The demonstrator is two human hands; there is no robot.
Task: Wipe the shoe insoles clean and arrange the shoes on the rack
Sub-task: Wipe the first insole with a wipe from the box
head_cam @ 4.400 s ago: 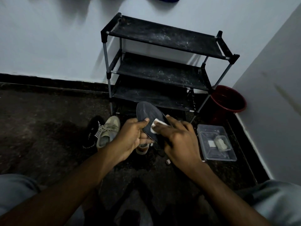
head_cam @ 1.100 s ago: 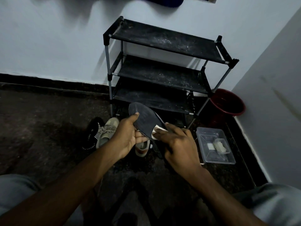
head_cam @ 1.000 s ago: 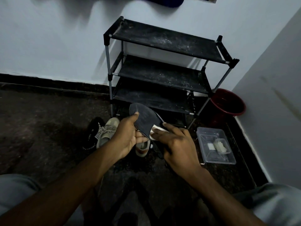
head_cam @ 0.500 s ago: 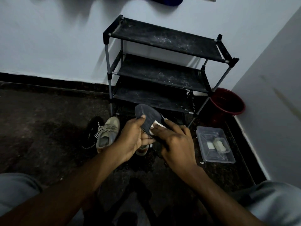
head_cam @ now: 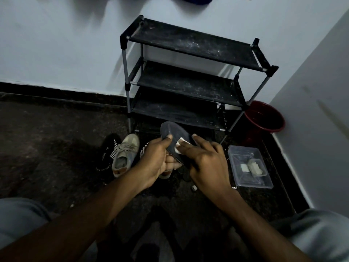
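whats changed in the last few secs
The left hand tipped the insole a little left, then back. The right hand kept rubbing the white wipe along it. Neither hand let go. Shoes, rack, bucket and plastic box stayed put.

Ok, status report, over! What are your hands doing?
Left hand grips insole. Right hand presses wipe on it. Shoes on floor, by rack.
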